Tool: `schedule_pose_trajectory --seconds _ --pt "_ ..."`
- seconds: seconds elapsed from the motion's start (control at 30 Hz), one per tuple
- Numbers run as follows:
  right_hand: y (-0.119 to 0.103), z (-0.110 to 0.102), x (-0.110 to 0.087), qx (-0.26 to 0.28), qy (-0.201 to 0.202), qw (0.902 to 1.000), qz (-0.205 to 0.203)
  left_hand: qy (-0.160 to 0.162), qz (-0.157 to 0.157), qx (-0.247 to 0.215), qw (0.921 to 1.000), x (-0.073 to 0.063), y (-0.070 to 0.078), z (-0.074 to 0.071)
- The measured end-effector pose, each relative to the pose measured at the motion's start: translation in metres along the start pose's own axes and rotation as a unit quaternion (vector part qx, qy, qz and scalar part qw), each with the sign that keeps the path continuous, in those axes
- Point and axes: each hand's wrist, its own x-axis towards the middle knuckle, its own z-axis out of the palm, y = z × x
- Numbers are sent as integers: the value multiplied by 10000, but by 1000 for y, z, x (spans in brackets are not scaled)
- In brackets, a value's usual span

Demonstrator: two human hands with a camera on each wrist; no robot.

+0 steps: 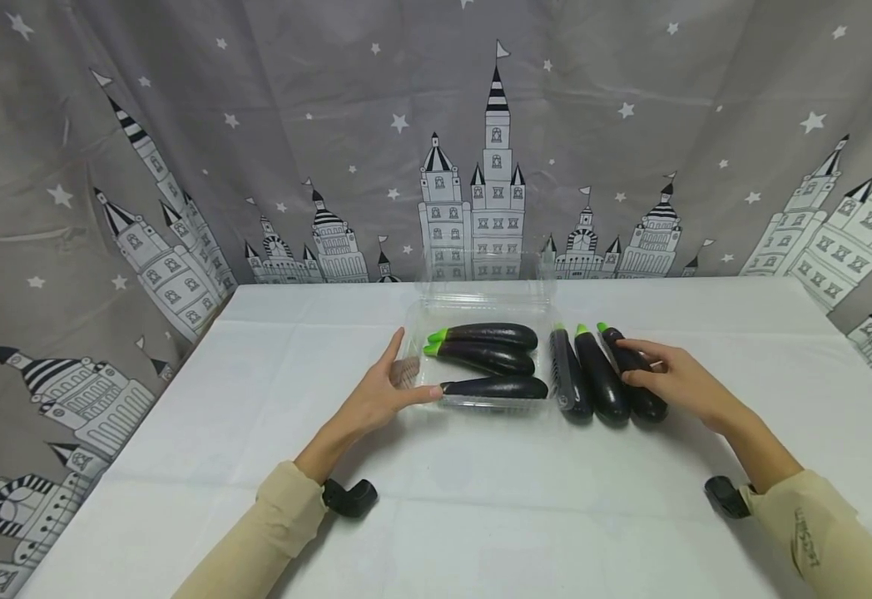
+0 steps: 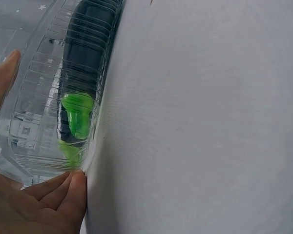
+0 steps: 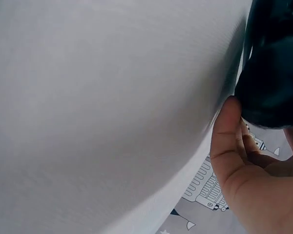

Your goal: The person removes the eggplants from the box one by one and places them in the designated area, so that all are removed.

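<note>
A clear plastic clamshell box (image 1: pixel 492 403) has its lid raised at the back. Inside lie three dark eggplants with green stems: a back one (image 1: pixel 492 334), a middle one (image 1: pixel 488 358) and a front one (image 1: pixel 496 387). My left hand (image 1: pixel 372 399) holds the box's front left corner, thumb at the front rim and fingers along the left side. To the right of the box three more eggplants lie side by side. My right hand (image 1: pixel 676 383) grips the rightmost eggplant (image 1: pixel 646 403), whose rounded end (image 3: pixel 271 87) shows in the right wrist view.
Beside the box lie the nearer eggplant (image 1: pixel 571 383) and the middle eggplant (image 1: pixel 602 383) of the right row. A white cloth covers the table (image 1: pixel 526 516). Behind it hangs a grey curtain (image 1: pixel 294 125) with castles and stars.
</note>
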Motion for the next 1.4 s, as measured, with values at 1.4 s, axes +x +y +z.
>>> schedule_pose_trajectory --seconds 1.4 --pt "1 0 -5 -85 127 9999 -70 -13 26 -193 9998 0 0 1"
